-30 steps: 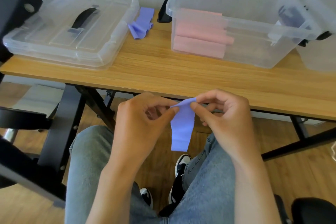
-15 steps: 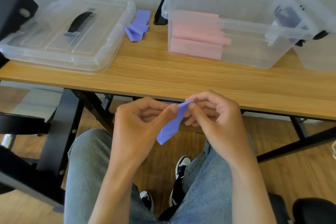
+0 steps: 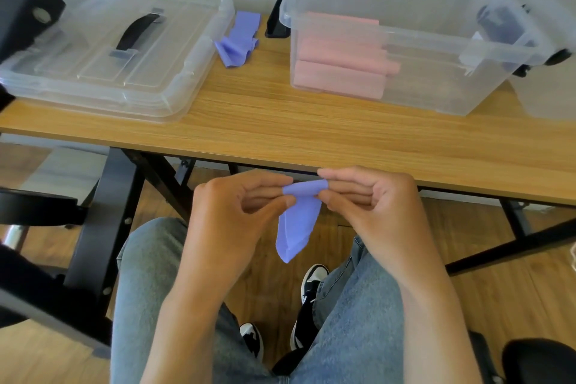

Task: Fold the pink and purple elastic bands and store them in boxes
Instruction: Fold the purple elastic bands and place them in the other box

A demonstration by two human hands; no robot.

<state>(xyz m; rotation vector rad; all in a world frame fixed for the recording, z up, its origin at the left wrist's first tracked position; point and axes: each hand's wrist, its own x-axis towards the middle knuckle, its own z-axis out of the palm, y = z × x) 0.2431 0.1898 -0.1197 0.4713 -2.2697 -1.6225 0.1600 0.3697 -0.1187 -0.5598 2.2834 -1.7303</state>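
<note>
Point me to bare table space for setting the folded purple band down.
Free: the front strip of the table, before the lid and clear box. A narrower gap between them, in front of the loose purple bands. The back row is crowded.

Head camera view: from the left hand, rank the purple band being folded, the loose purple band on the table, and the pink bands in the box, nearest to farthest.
From the left hand:
1. Purple band being folded, pinched in both hands.
2. Loose purple band, on the table behind the lid.
3. Pink bands, in the clear box at right.

Left hand (image 3: 230,215) and right hand (image 3: 371,206) pinch a folded purple band (image 3: 297,221) below the table (image 3: 280,134) edge.
</note>
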